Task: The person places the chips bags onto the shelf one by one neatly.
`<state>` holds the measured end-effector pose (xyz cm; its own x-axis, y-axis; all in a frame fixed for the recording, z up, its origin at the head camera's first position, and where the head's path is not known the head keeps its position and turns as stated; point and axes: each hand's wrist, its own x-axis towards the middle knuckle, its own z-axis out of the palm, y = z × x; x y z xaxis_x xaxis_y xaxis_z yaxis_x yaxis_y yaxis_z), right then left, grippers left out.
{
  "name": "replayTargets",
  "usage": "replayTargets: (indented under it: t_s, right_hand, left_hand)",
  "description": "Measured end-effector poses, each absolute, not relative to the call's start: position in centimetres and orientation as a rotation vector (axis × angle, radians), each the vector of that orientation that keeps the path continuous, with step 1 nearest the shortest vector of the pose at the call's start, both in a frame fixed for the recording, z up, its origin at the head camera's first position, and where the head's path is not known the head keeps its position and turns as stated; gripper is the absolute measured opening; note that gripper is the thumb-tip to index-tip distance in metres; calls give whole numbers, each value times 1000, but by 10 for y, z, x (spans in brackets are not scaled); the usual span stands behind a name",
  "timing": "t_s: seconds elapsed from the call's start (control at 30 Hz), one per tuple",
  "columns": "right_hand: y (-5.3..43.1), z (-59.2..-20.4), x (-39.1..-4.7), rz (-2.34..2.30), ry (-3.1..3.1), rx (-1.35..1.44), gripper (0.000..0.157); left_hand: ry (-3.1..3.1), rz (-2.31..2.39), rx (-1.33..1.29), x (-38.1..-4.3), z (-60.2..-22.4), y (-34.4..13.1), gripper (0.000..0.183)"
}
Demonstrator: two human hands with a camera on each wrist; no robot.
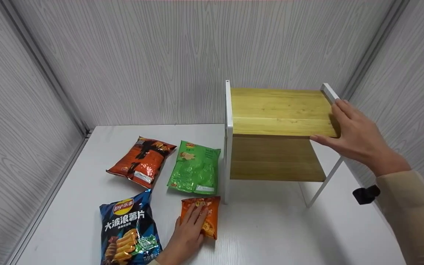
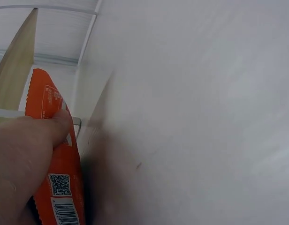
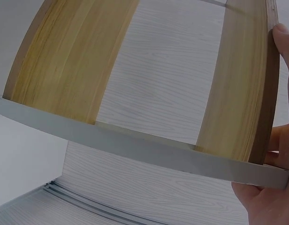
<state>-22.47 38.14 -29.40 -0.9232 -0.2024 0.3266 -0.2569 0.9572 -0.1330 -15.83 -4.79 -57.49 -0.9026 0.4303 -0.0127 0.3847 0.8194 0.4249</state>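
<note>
Left hand (image 1: 186, 236) grip clamped on orange bag (image 1: 212, 215), thumb to its back, fingers over front. Bag sits in front of green bag (image 1: 196, 167), near shelf (image 1: 282, 112). Right hand (image 1: 359, 138) grip clamped on shelf's top right corner.

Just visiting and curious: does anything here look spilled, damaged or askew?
No spills or tears show, including on the orange bag in the left hand. Only the red bag looks slightly askew, slanted more than the green bag beside it.
</note>
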Motion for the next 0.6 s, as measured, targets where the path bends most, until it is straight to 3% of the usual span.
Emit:
replayTargets:
  t_s: [0.6]
  right_hand:
    - [381, -294, -225, 243, -2796, 322, 101]
  left_hand:
    - [2821, 945, 667, -155, -569, -55, 64]
